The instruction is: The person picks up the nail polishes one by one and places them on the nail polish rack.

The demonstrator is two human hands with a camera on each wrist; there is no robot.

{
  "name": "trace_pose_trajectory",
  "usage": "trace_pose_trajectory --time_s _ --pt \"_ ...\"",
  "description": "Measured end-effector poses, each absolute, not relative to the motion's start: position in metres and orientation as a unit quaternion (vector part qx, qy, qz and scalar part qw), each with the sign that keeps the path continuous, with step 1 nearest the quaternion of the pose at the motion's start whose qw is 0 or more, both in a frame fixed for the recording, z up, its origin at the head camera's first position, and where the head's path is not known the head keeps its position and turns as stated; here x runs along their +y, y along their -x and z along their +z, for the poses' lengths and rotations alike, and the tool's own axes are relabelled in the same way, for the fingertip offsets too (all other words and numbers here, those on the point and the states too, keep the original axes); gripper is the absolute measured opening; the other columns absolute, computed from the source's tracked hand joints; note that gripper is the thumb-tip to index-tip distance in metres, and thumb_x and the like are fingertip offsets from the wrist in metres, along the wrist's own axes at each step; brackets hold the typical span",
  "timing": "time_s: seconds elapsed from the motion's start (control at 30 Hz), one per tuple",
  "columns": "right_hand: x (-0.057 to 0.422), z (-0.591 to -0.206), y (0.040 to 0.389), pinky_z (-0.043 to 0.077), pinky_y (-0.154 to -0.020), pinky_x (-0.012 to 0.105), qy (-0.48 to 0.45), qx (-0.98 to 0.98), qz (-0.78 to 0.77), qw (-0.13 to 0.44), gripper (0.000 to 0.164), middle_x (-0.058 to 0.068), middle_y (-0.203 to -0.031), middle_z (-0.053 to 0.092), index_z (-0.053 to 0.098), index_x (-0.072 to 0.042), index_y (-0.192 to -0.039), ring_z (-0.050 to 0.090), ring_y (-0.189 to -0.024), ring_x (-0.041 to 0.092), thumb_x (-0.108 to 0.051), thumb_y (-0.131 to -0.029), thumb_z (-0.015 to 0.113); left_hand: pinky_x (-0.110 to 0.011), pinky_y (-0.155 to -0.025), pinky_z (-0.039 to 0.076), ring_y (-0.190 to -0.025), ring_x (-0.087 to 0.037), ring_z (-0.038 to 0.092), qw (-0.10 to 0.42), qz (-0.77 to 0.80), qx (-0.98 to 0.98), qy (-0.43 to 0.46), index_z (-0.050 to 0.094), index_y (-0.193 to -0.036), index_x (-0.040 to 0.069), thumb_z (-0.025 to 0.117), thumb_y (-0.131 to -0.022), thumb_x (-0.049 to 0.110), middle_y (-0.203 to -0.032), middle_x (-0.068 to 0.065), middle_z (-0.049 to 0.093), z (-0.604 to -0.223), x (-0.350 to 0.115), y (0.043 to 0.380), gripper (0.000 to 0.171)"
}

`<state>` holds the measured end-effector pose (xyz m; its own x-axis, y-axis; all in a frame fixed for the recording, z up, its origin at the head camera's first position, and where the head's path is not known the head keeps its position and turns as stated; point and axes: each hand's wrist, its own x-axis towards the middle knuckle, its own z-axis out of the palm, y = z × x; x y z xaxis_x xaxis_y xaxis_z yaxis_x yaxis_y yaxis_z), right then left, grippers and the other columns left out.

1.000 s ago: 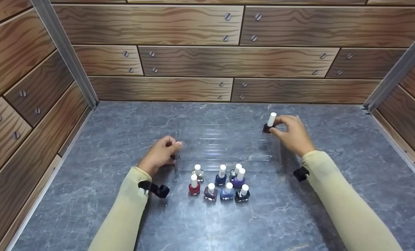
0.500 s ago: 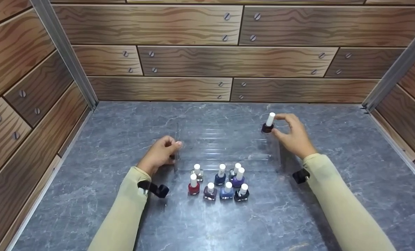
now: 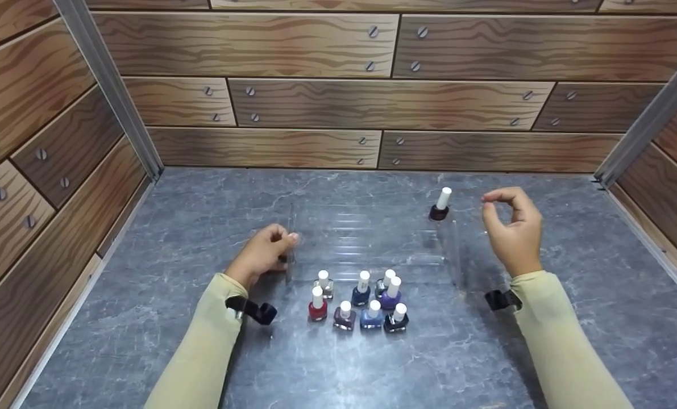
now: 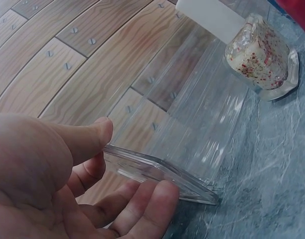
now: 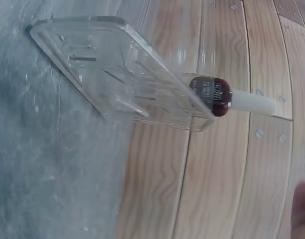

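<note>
My left hand (image 3: 264, 250) grips the left end panel of a clear acrylic stepped display rack (image 4: 162, 167), thumb on top and fingers below. A dark red nail polish bottle (image 3: 439, 212) with a white cap stands upright at the rack's back right end; the right wrist view shows this bottle (image 5: 212, 94) behind the clear end panel (image 5: 157, 74). To the right of the rack, apart from the bottle, my right hand (image 3: 514, 233) is raised with thumb and forefinger loosely bent together, holding nothing. Only a bit of that hand's finger (image 5: 302, 209) shows in its wrist view.
Several nail polish bottles stand in front of the rack, among them a red one (image 3: 317, 310), a purple one (image 3: 390, 299), a black one (image 3: 396, 322) and a glitter one (image 4: 262, 57). Wood-patterned walls (image 3: 304, 102) enclose the grey marbled table (image 3: 116, 318) at the back and sides.
My right hand has let go of the dark red nail polish bottle and moved away to the right. The bottle stays upright on the rack. My left hand keeps its grip on the rack.
</note>
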<state>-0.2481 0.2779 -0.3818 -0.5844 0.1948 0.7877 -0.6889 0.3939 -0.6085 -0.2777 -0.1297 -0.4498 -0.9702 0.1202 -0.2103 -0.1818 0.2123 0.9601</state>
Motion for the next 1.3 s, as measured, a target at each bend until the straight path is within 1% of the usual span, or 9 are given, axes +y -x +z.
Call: trace_pose_trajectory --time_s 0.1,0.27,0.37,0.5,0.7,0.9,1.03,1.13,1.3 --pt "0.272 -0.373 0.239 0.049 -0.088 0.019 -0.18 -0.744 0.484 0.425 0.008 0.021 -0.085 0.066 0.065 0.015 -0.089 0.062 -0.087 0.003 0.018 -0.084 0.061 -0.027 -0.07 0.057 -0.087 -0.017 0.051 0.121 0.632 0.766 0.017 0.05 -0.088 0.011 0.065 -0.104 0.024 -0.092 -0.003 0.049 -0.45 -0.13 0.278 0.025" --pt "0.274 -0.375 0.239 0.055 -0.084 0.017 -0.208 -0.763 0.481 0.378 0.012 0.023 -0.092 0.065 0.065 0.014 -0.095 0.063 -0.089 0.006 0.021 -0.084 0.064 -0.027 -0.069 0.056 -0.086 -0.016 0.05 0.12 0.637 0.761 0.015 0.049 -0.088 0.011 0.064 -0.104 0.023 -0.092 -0.002 0.048 -0.451 -0.129 0.278 0.025" --pt "0.28 -0.383 0.246 0.056 -0.075 0.015 -0.207 -0.776 0.478 0.356 0.017 0.016 -0.09 0.066 0.067 0.011 -0.098 0.063 -0.084 0.006 0.02 -0.084 0.066 -0.029 -0.071 0.057 -0.089 -0.018 0.05 0.119 0.635 0.763 0.017 0.05 -0.089 0.011 0.065 -0.104 0.024 -0.094 -0.003 0.049 -0.451 -0.129 0.278 0.025" --pt "0.284 -0.389 0.249 0.05 -0.061 0.011 -0.22 -0.799 0.444 0.34 0.018 0.01 -0.078 0.067 0.069 0.006 -0.096 0.059 -0.068 0.003 0.019 -0.084 0.068 -0.029 -0.072 0.057 -0.09 -0.018 0.05 0.12 0.634 0.764 0.019 0.05 -0.09 0.011 0.065 -0.104 0.024 -0.095 -0.003 0.049 -0.452 -0.129 0.278 0.025" --pt "0.285 -0.39 0.246 0.052 -0.062 0.012 -0.282 -0.818 0.406 0.294 0.021 0.005 -0.079 0.069 0.071 -0.002 -0.096 0.06 -0.067 0.004 0.016 -0.085 0.071 -0.028 -0.072 0.057 -0.09 -0.017 0.051 0.121 0.629 0.768 0.02 0.051 -0.09 0.011 0.065 -0.104 0.025 -0.094 -0.003 0.049 -0.451 -0.129 0.278 0.025" --pt "0.279 -0.387 0.242 0.054 -0.059 0.017 -0.287 -0.851 0.396 0.191 0.017 -0.005 -0.079 0.07 0.073 -0.01 -0.094 0.062 -0.065 0.009 0.007 -0.089 0.074 -0.026 -0.069 0.056 -0.086 -0.016 0.051 0.121 0.628 0.768 0.017 0.05 -0.089 0.011 0.065 -0.104 0.026 -0.092 -0.003 0.047 -0.45 -0.13 0.277 0.026" --pt "0.276 -0.387 0.239 0.055 -0.058 0.022 -0.279 -0.877 0.374 0.115 0.011 -0.007 -0.079 0.068 0.072 -0.012 -0.094 0.062 -0.065 0.012 -0.001 -0.092 0.075 -0.027 -0.07 0.056 -0.087 -0.016 0.051 0.122 0.629 0.768 0.018 0.05 -0.089 0.011 0.065 -0.104 0.025 -0.092 -0.002 0.048 -0.45 -0.129 0.277 0.026" --pt "0.274 -0.387 0.237 0.057 -0.062 0.024 -0.272 -0.893 0.351 0.067 0.007 -0.006 -0.082 0.068 0.072 -0.013 -0.098 0.063 -0.07 0.012 -0.009 -0.093 0.076 -0.027 -0.069 0.056 -0.086 -0.016 0.05 0.12 0.631 0.766 0.018 0.05 -0.088 0.011 0.065 -0.104 0.024 -0.09 -0.002 0.048 -0.451 -0.128 0.277 0.026" --pt "0.269 -0.39 0.237 0.059 -0.071 0.026 -0.268 -0.907 0.325 -0.008 0.014 -0.005 -0.088 0.069 0.071 -0.011 -0.105 0.065 -0.078 0.014 -0.017 -0.093 0.077 -0.026 -0.067 0.055 -0.082 -0.015 0.05 0.116 0.632 0.766 0.02 0.049 -0.088 0.011 0.064 -0.104 0.024 -0.088 -0.002 0.048 -0.451 -0.128 0.277 0.026"
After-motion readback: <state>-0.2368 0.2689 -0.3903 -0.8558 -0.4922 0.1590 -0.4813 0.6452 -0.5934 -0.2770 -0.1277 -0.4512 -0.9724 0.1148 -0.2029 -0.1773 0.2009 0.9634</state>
